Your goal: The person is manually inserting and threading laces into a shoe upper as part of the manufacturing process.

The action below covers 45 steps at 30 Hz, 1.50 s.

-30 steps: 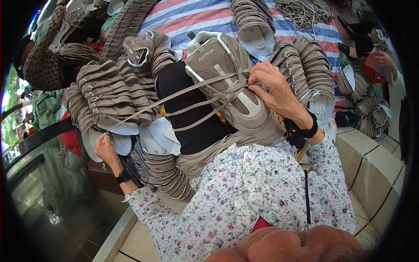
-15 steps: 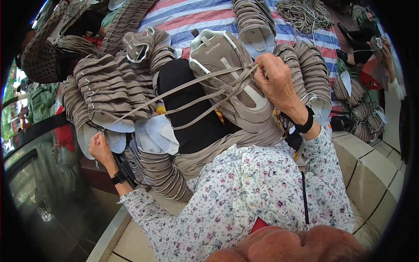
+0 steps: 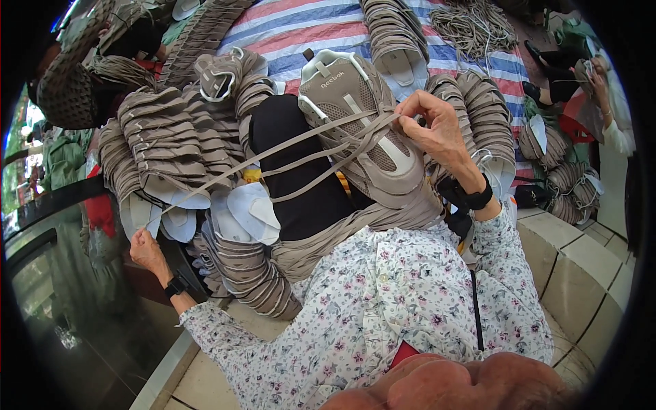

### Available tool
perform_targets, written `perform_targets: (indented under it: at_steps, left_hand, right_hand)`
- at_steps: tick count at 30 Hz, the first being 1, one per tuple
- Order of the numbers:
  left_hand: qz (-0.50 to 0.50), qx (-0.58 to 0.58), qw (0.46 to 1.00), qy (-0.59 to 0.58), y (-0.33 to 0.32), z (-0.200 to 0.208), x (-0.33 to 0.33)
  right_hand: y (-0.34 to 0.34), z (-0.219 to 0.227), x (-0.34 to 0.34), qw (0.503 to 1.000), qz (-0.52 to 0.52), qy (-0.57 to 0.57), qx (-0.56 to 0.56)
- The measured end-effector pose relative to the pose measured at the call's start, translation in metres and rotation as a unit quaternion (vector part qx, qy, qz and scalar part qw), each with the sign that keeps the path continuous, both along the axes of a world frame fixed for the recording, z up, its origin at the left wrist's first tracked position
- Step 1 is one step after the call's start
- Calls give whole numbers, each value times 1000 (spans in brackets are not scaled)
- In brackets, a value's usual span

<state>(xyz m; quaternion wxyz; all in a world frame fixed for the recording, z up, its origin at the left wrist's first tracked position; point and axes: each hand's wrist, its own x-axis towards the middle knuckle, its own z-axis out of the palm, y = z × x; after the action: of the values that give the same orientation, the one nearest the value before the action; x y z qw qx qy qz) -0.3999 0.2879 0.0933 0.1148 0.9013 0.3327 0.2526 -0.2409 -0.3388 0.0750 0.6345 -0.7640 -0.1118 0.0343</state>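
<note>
A taupe shoe upper [image 3: 395, 184] with a pale lining lies across my lap beside a black-clothed leg [image 3: 290, 150]. Flat taupe shoelace [image 3: 301, 134] crosses its front in loose loops. Off to the left, my left hand [image 3: 148, 254] pinches one end of the lace and holds a strand stretched over the leg. My right hand [image 3: 437, 130] is at the upper's right side, thumb and finger closed on the lace where the strands meet. Two slack loops hang over the leg below the taut strand.
Stacks of taupe uppers [image 3: 160, 137] stand on the left, with more stacked uppers [image 3: 485, 113] on the right. A striped sheet [image 3: 321, 31] lies beyond, bearing a lace bundle [image 3: 471, 27]. At far right, another person's hand [image 3: 600, 82] holds an upper.
My left hand has moved farther left and down, drawing the lace out longer. My right hand has shifted slightly, its fingers still pinching the lace at the upper.
</note>
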Motion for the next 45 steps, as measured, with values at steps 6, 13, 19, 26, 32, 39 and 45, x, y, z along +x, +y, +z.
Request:
perform_targets:
  at_steps: [6, 13, 19, 26, 32, 39, 45]
  left_hand:
    - [27, 20, 999, 9, 21, 15, -13]
    - [40, 20, 999, -3, 63, 30, -31]
    - [86, 3, 996, -17, 69, 55, -48]
    - [109, 78, 991, 6, 78, 86, -73]
    - [133, 151, 979, 39, 108, 115, -102]
    - [-62, -21, 995, -70, 3, 59, 13]
    - [-426, -366, 818, 121, -341, 38, 80]
  right_hand:
    - [-9, 8, -4, 987, 56, 118, 89]
    - [-19, 17, 2, 964, 129, 153, 177]
    - [-16, 13, 9, 960, 177, 127, 174]
    - [-15, 5, 21, 969, 179, 113, 126]
    - [-8, 7, 20, 979, 116, 94, 137]
    - [8, 10, 21, 969, 122, -197, -87]
    - [10, 13, 15, 959, 92, -240, -123]
